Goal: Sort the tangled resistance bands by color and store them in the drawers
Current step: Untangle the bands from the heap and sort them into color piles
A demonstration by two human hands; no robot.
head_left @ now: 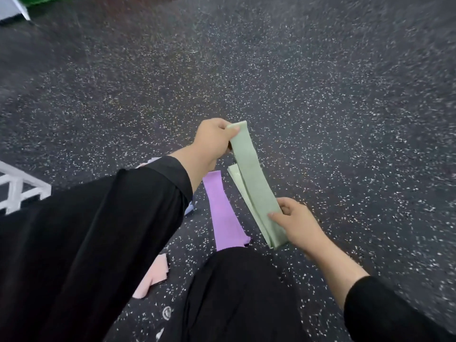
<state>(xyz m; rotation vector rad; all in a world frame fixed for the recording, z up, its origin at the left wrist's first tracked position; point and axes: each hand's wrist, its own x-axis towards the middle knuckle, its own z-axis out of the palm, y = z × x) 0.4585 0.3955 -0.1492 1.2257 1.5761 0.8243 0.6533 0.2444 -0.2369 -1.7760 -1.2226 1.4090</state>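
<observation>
head view: we're mid-sort, left hand [212, 139] and right hand [296, 223] each pinching an end of the green band [254, 183] above the floor [345, 119], purple band [223, 213] below; next, stack by color, find drawers.

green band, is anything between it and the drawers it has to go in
Cannot tell: no drawers show in the head view. The green band is pinched at its far end by the left hand and at its near end by the right hand, above the speckled floor.
</observation>
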